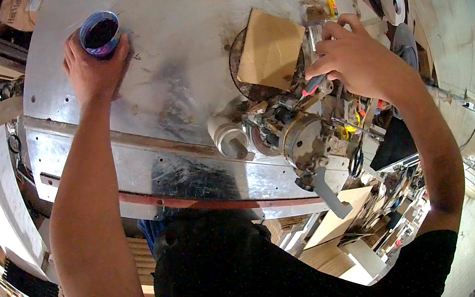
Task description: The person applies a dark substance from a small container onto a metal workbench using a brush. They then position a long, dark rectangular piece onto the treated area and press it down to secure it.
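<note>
My left hand [92, 72] is wrapped round a clear plastic cup [110, 21] with dark stuff in it, above the left part of a grey metal tabletop [174, 53]. On the right, my right hand [353, 57] reaches over a cluttered machine. Its thumb and fingertips are pinched at a small tool with a red and black handle [312, 84]; the tool's working end is too small to make out. Just left of that hand, a square piece of brown board [271, 48] lies over a round dark plate in the tabletop.
Below my right hand stands a round metal machine part [305, 141] amid loose tools, with a whitish cylinder [227, 136] beside it. A yellow item [332, 7] lies beyond the hand. Wood scraps [379, 232] crowd the lower right. A white panel [2, 196] stands at the left.
</note>
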### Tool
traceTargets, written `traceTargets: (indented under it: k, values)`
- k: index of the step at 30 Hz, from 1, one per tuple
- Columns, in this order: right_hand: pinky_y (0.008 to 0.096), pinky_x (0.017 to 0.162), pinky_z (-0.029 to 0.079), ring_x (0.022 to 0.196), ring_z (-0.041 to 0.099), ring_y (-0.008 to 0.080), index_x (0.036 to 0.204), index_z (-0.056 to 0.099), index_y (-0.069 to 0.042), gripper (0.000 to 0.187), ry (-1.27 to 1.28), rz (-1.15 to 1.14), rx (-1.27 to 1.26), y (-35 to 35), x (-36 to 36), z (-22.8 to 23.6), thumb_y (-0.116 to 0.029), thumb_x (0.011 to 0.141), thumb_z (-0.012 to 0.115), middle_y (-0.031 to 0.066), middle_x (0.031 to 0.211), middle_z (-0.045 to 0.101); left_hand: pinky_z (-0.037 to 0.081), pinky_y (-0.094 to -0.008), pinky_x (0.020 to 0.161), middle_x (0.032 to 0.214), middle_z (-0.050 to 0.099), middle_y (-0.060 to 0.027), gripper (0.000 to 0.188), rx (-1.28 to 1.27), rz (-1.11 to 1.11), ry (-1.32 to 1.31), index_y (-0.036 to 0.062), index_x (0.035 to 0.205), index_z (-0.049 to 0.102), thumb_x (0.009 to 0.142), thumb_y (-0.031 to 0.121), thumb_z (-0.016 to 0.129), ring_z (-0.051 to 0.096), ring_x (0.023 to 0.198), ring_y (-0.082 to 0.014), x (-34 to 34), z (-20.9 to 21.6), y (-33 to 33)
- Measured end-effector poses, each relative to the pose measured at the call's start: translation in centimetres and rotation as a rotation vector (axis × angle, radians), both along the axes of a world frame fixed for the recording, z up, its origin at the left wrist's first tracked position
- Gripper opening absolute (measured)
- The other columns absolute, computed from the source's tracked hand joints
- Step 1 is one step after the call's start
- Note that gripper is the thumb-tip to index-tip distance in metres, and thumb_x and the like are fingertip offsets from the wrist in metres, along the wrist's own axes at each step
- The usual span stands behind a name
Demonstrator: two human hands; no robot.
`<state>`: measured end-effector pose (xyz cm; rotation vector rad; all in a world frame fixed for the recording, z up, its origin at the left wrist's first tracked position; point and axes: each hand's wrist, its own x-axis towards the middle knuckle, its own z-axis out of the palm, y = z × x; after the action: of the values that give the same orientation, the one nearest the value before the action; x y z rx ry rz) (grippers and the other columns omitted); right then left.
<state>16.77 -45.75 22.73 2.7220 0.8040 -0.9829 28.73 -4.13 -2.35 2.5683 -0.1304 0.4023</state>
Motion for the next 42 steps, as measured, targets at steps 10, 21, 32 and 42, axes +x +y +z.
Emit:
traceTargets:
  k: [10, 21, 32, 42]
  values:
    - [0.0522, 0.125, 0.032, 0.124, 0.060, 0.0271, 0.120, 0.088, -0.027, 0.039, -0.016, 0.021, 0.037, 0.9, 1.0, -1.0, -0.006, 0.088, 0.083, 0.0007, 0.105, 0.075, 0.041, -0.0565, 0.122, 0.142, 0.062, -0.0142, 0.091, 0.012, -0.028, -0.019, 0.0086, 0.147, 0.053, 0.082, 0.058, 0.093, 0.058, 0.140, -0.0390, 0.2, -0.2, 0.2]
    - [0.0621, 0.120, 0.041, 0.134, 0.060, 0.0313, 0.118, 0.088, -0.033, 0.042, 0.050, 0.093, 0.038, 0.9, 0.6, -3.9, -0.008, 0.087, 0.076, 0.0055, 0.114, 0.075, 0.042, -0.0567, 0.121, 0.140, 0.063, -0.0139, 0.088, -0.002, -0.019, -0.014, 0.0089, 0.145, 0.054, 0.082, 0.056, 0.093, 0.060, 0.137, -0.0383, -0.1, 0.3, 0.0]
    - [0.0607, 0.115, 0.043, 0.130, 0.060, 0.0296, 0.115, 0.088, -0.035, 0.042, 0.051, 0.111, 0.019, 0.7, 0.2, -5.0, -0.008, 0.084, 0.078, 0.0021, 0.115, 0.075, 0.042, -0.0570, 0.121, 0.139, 0.063, -0.0139, 0.086, 0.017, -0.039, -0.042, 0.0098, 0.144, 0.053, 0.082, 0.055, 0.092, 0.060, 0.137, -0.0391, 0.0, 0.3, 0.0]
    - [0.0535, 0.123, 0.036, 0.131, 0.057, 0.0276, 0.115, 0.090, -0.029, 0.048, -0.010, 0.134, 0.043, 0.6, 0.2, -6.5, -0.001, 0.077, 0.082, 0.0015, 0.114, 0.072, 0.042, -0.0564, 0.121, 0.139, 0.064, -0.0140, 0.086, 0.015, -0.029, -0.038, 0.0100, 0.144, 0.054, 0.082, 0.055, 0.092, 0.060, 0.137, -0.0387, 0.0, 0.1, 0.1]
